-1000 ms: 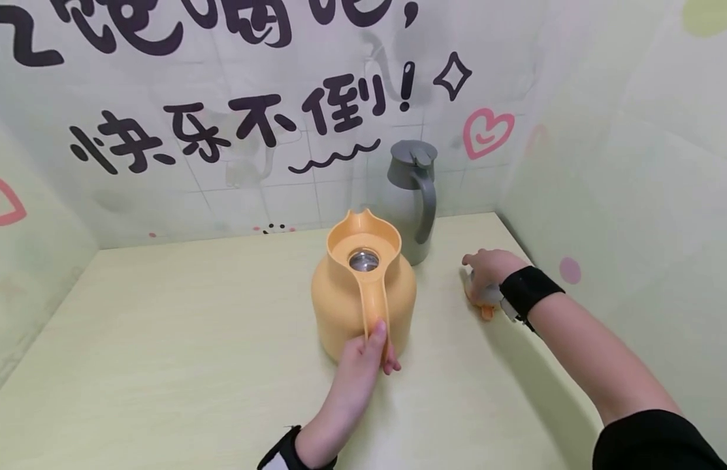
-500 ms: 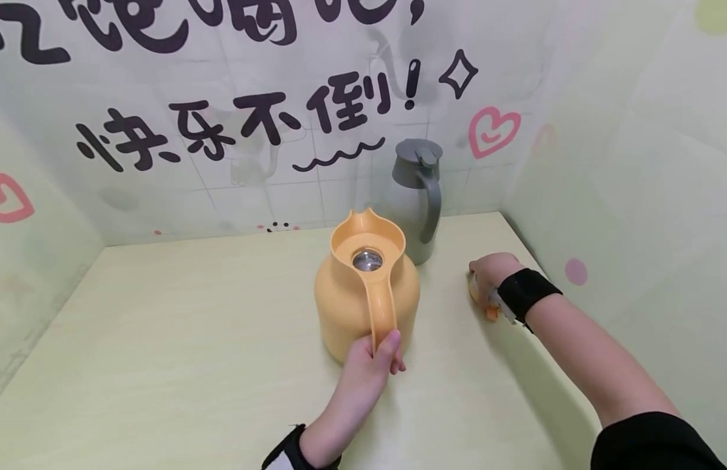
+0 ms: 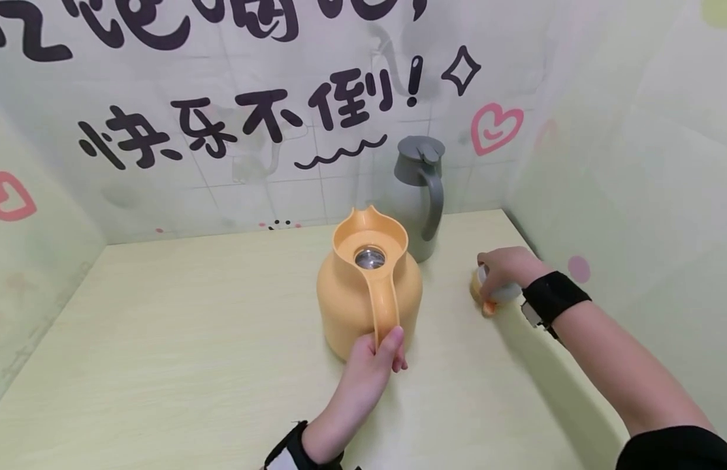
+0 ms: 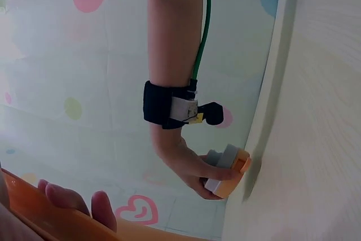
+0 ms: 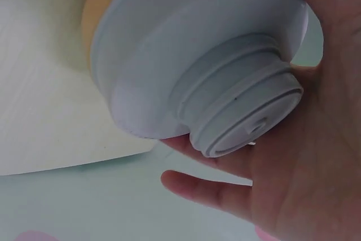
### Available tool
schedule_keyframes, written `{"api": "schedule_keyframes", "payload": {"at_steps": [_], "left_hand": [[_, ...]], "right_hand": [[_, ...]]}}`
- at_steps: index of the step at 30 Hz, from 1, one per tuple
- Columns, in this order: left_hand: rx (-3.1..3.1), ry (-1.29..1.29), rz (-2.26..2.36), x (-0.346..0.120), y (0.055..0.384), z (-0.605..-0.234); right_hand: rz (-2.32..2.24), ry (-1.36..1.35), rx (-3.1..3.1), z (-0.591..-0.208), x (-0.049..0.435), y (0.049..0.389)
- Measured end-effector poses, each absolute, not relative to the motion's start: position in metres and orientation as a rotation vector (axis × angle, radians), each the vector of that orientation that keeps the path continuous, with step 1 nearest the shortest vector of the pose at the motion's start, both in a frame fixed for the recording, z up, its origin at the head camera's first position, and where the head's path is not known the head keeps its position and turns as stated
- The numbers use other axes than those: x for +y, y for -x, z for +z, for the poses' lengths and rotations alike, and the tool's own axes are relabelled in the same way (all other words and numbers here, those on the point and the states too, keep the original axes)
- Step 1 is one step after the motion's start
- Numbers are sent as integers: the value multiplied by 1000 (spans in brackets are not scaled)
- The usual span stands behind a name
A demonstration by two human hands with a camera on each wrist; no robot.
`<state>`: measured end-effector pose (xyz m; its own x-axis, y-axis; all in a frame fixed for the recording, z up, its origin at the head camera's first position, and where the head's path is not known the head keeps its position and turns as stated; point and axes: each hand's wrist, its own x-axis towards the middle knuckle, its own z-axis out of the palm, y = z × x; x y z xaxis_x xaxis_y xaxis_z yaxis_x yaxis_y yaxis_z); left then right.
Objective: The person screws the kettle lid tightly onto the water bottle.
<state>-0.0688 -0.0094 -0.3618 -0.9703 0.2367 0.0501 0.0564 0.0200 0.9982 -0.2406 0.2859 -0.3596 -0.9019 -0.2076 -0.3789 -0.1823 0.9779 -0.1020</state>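
An orange thermos jug [image 3: 369, 300] with its top uncovered stands on the table, its handle facing me. My left hand [image 3: 371, 359] grips the lower part of that handle, thumb on top; in the left wrist view its fingertips [image 4: 102, 210] lie against the orange surface. To the right, my right hand [image 3: 510, 264] holds the jug's lid [image 3: 504, 294], orange on top with a pale grey-white threaded plug beneath. The lid is tilted, its orange side toward the table and its plug [image 5: 242, 100] turned toward the palm in the right wrist view.
A grey thermos jug [image 3: 419, 202] with its lid on stands behind the orange one, close to the back wall. Printed walls enclose the pale table [image 3: 193, 326] at the back and both sides. The right wall [image 3: 645, 196] rises close beside my right hand.
My right hand has lifted and tilted the lid a little, so its pale underside now shows, and the wrist has shifted right. The left hand keeps its hold on the jug's handle.
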Motion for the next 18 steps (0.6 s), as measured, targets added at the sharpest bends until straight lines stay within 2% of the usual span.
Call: {"api": "schedule_keyframes", "payload": {"at_steps": [18], "left_hand": [[2115,-335,2079,-12,69,-360]], "right_hand": [[-254,612,2907,-332,269,205]]}}
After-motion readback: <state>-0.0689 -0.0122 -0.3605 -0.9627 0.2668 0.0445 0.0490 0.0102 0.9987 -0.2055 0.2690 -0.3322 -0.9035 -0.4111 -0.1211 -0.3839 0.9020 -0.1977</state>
